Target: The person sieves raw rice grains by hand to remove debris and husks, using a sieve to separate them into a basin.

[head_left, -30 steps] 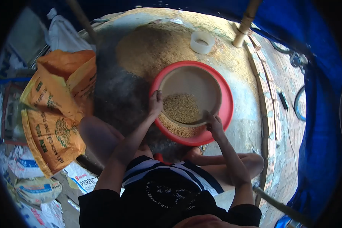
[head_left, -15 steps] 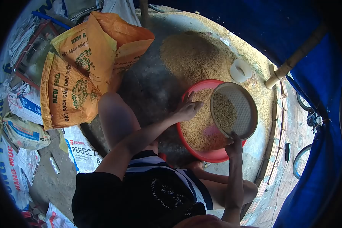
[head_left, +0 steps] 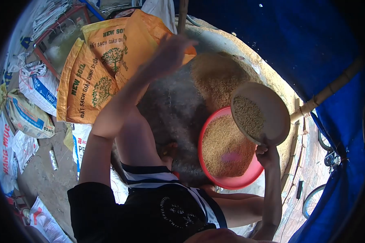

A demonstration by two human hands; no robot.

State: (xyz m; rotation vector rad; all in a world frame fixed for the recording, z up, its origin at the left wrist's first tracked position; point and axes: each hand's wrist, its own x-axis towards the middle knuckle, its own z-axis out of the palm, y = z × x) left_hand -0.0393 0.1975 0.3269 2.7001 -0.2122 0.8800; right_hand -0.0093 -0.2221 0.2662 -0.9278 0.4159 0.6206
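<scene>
My right hand grips the lower rim of a round sieve, fingers closed. The sieve is tilted, with brown grain gathered on its left side. It is held above the right part of a red basin, which contains lighter yellow grain and a pinkish patch. My left hand is raised in front of the orange bags, away from the basin. Motion smears its fingers, so whether they hold anything cannot be made out.
Behind the basin, a heap of grain lies on the floor. A bamboo pole and blue tarp border the right side, above a low brick edge. White sacks and a can are at left.
My left hand has moved from the basin's left rim up and left to the orange bags. The sieve, still in my right hand, now covers the white container's place. The view has shifted.
</scene>
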